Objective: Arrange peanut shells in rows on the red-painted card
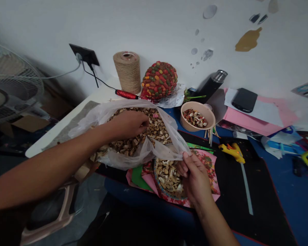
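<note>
Your right hand [195, 174] pinches the rim of the plastic bag [166, 149], nearer the bowl [155, 180]. Your left hand [135, 124] curls over the bag's shells [160, 131]; its grip cannot be determined.

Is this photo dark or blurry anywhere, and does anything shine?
The head view is dim, nearly black at bottom center; the fan at the head view's left edge looks soft and stretched; in the head view, the foil gleams, while the right hand on the plastic bag shows fairly clearly.
</note>
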`<state>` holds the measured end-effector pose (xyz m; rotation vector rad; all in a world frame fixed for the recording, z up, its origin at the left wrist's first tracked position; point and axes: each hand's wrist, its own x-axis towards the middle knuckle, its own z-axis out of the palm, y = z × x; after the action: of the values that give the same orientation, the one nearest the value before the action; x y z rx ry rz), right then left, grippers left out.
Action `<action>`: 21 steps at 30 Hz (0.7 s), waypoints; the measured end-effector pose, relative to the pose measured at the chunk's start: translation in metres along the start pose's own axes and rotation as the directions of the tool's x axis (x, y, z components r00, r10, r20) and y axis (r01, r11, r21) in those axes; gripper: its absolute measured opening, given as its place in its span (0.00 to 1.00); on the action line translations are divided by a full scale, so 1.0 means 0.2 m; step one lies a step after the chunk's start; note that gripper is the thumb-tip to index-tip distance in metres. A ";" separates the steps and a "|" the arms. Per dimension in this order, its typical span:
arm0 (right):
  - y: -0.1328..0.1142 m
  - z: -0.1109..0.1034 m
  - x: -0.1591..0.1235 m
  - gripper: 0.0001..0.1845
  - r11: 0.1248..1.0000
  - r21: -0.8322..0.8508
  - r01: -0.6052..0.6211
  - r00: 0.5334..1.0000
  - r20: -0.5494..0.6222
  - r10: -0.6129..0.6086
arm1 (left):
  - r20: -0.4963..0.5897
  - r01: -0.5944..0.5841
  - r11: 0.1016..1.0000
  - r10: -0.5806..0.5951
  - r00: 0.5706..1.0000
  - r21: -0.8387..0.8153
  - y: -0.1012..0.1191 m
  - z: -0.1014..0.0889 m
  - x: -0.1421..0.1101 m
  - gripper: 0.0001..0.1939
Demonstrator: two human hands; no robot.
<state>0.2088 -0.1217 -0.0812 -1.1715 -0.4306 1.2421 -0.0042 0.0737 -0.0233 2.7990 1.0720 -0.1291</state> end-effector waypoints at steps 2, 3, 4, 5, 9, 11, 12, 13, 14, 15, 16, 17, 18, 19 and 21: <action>0.00 0.00 0.00 0.22 1.000 -0.011 0.004 1.000 0.002 -0.004 | 0.024 -0.016 1.000 0.016 1.000 0.012 0.03 0.00 0.00 0.11; 0.00 -0.01 0.00 0.21 1.000 -0.016 0.005 1.000 0.005 -0.005 | 0.030 -0.020 1.000 0.019 0.999 0.022 0.05 0.00 0.00 0.12; 0.00 -0.01 -0.01 0.21 1.000 -0.021 0.005 1.000 0.009 -0.005 | 0.036 -0.020 0.999 0.019 0.999 0.035 0.06 0.01 0.00 0.12; 0.00 0.00 -0.01 0.21 1.000 -0.025 0.005 1.000 0.014 -0.005 | 0.041 -0.020 0.999 0.018 0.999 0.050 0.07 0.02 0.01 0.13; 0.00 0.00 -0.01 0.21 1.000 -0.024 -0.001 1.000 0.011 0.001 | 0.061 -0.055 0.991 0.048 0.997 0.122 0.07 0.07 0.03 0.12; 0.00 0.00 -0.01 0.21 1.000 -0.019 -0.003 1.000 0.006 0.003 | 0.063 -0.076 0.988 0.068 0.996 0.137 0.07 0.09 0.04 0.11; 0.00 0.00 -0.01 0.21 1.000 -0.017 -0.005 1.000 0.007 0.005 | 0.066 -0.074 0.988 0.066 0.996 0.136 0.07 0.10 0.04 0.11; 0.00 0.00 -0.01 0.21 1.000 -0.014 -0.007 1.000 0.008 0.007 | 0.069 -0.068 0.989 0.059 0.996 0.133 0.07 0.10 0.04 0.10; 0.00 0.00 -0.01 0.21 1.000 -0.012 -0.008 1.000 0.007 0.008 | 0.071 -0.058 0.990 0.049 0.996 0.129 0.07 0.10 0.04 0.10; 0.00 0.00 -0.01 0.22 1.000 -0.012 -0.008 1.000 0.009 0.008 | 0.071 -0.048 0.991 0.039 0.997 0.127 0.07 0.10 0.04 0.10; -0.01 0.00 -0.01 0.22 1.000 -0.015 -0.008 1.000 0.012 0.009 | 0.068 -0.041 0.991 0.033 0.997 0.126 0.07 0.09 0.04 0.10; -0.01 0.00 0.00 0.22 1.000 -0.020 -0.008 1.000 0.017 0.008 | 0.064 -0.039 0.991 0.031 0.997 0.126 0.08 0.09 0.03 0.10; -0.01 0.00 0.00 0.23 1.000 -0.028 -0.005 1.000 0.020 0.006 | 0.061 -0.040 0.991 0.032 0.998 0.125 0.08 0.08 0.03 0.10; -0.01 0.00 0.00 0.23 0.999 -0.035 -0.002 1.000 0.022 0.003 | 0.061 -0.038 0.992 0.030 0.998 0.123 0.07 0.07 0.03 0.11; 0.00 0.01 0.00 0.22 0.999 -0.042 0.002 1.000 0.023 -0.001 | 0.066 -0.036 0.994 0.029 0.997 0.105 0.06 0.06 0.02 0.10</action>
<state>0.2081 -0.1214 -0.0798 -1.1935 -0.4766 1.2511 0.0073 0.0655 -0.0347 2.8825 1.0337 -0.2787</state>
